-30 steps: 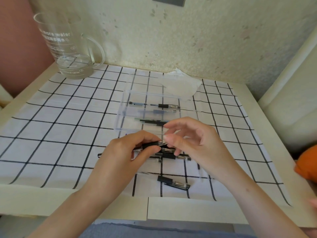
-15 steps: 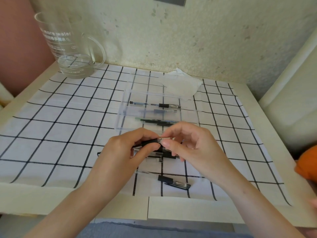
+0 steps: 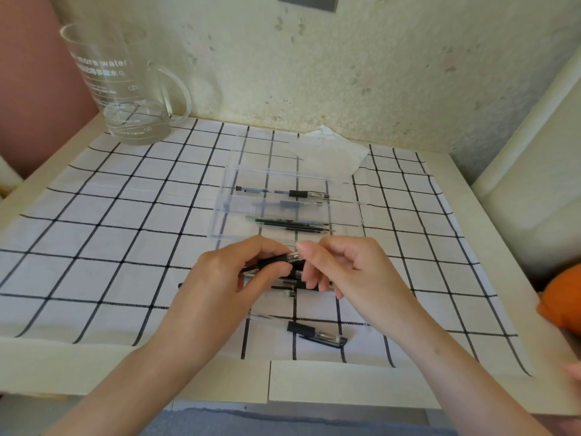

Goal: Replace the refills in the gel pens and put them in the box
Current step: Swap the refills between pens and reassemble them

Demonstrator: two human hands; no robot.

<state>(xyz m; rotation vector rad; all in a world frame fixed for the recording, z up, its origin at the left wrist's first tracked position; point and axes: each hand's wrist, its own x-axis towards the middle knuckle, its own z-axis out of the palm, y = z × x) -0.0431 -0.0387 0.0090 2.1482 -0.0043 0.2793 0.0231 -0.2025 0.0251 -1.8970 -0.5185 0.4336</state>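
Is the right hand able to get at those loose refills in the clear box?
Probably yes, once freed: the refills lie in the open box just beyond the right hand, with nothing between. Right now it pinches the tip of the pen that the left hand grips.

Glass jug (image 3: 125, 89) w/ a little water at back-left corner of checked cloth (image 3: 110, 231), crumpled tissue (image 3: 333, 155) near wall.

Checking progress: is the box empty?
No, the box holds a pen and loose refills.
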